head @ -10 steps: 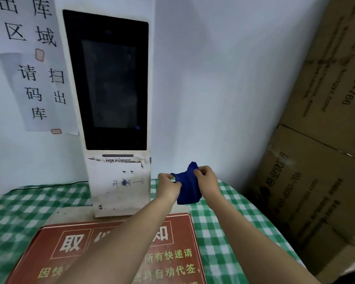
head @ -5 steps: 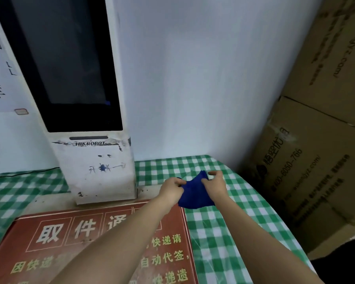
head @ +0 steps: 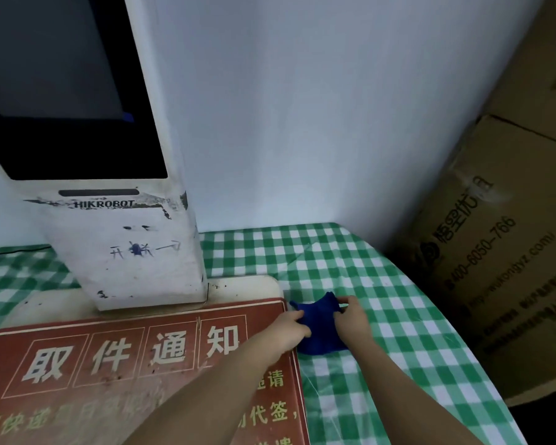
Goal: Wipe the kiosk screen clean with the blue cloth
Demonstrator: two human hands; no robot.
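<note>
The blue cloth [head: 320, 329] hangs bunched between both hands, low over the desk [head: 382, 284] with its green-and-white checked cover, just off the right edge of the red notice board [head: 116, 364]. The left hand [head: 286, 329] pinches the cloth's left edge; its fingers [head: 297, 316] are closed together on the fabric, and a small corner of blue sticks out to the left above them. The right hand [head: 353, 319] grips the top right of the cloth, its fingers [head: 345, 300] curled shut over the upper hem, so the cloth's peak rises just beside them. Most of the fabric drops below and between the two hands, and its lower fold appears to touch the checked cover, though the angle makes it hard to be sure. Both forearms reach in from the bottom of the view, the left one crossing over the red board.

The kiosk [head: 126, 252] stands upright at the back left of the desk, on a pale base plate that the red board partly covers. Its dark screen [head: 61, 107] is well apart from the cloth, up and to the left. Scuffed white casing below the screen carries the word HIKROBOT and some pen marks. Brown cardboard boxes [head: 511, 236] are stacked at the right, beside the desk.
</note>
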